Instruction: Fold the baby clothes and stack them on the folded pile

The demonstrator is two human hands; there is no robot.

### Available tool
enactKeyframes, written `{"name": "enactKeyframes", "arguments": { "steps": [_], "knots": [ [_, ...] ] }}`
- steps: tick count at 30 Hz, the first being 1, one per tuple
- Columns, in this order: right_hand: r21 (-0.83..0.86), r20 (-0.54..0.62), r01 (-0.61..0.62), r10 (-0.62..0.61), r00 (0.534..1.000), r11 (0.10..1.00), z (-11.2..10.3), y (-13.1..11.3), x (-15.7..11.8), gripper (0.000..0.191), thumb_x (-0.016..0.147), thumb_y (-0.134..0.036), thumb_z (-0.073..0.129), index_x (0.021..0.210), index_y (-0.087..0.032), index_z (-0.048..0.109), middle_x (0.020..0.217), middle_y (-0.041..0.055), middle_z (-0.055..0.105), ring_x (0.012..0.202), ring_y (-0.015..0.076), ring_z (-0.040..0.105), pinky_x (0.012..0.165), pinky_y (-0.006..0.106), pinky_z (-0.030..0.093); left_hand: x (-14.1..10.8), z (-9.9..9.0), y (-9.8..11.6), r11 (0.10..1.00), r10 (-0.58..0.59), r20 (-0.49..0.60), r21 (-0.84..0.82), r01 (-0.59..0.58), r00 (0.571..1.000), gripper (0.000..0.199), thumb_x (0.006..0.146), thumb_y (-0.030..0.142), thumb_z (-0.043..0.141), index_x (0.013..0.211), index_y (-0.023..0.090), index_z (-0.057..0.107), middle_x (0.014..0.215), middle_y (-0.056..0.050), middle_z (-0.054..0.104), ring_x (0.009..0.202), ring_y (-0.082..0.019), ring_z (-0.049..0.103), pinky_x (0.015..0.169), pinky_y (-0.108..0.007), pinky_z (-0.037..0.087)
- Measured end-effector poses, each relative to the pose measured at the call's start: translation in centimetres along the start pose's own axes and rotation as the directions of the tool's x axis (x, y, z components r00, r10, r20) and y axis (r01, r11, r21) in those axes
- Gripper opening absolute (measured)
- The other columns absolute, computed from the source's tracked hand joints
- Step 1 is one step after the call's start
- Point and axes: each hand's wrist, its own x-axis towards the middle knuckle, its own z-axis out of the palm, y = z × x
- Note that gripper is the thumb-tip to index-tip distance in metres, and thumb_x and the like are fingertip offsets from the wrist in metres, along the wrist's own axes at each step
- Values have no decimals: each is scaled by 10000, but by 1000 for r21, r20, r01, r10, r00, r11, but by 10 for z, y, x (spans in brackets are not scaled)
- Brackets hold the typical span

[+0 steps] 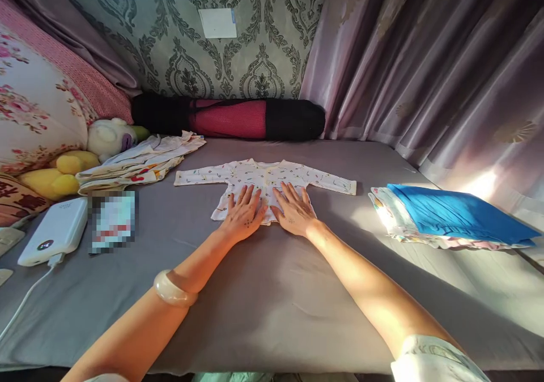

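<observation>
Where the left hand and right hand rest, grips spread, the white printed long-sleeved cloth shirt at twelve o'clock is hidden.

Home, prob. bedroom. Signs: grey sheet spread wide & flat, as on bed; ornate wallpaper at back; long shiny curtain on R side; floral cushion & plush toys on L. Also domestic: folded clothes on R, small shirt w/ tiny prints lying in middle.
</observation>
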Motion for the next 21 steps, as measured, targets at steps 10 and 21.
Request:
{"name": "enactKeyframes", "arguments": {
  "steps": [10,21],
  "knots": [
    [99,67,87,-94,993,991,11,-7,-4,606,1000,-387,205,1549,-132,245,1613,91,169,1489,280,122,1203,539,98,-6,7,-1,999,44,106,7,-45,993,624,993,498,128,1523,221,305,1595,-104,258,1484,-289,168,1172,-565,154],
    [22,-25,-171,171,985,985,-3,26,-1,619,1012,-406,218,1524,-64,278,1607,135,180,1492,252,115,1209,460,84,-6,9,0,995,86,48,37,-88,995,609,952,564,301,1482,277,391,1560,-124,342,1458,-354,232,1136,-615,199]
  ]
}}
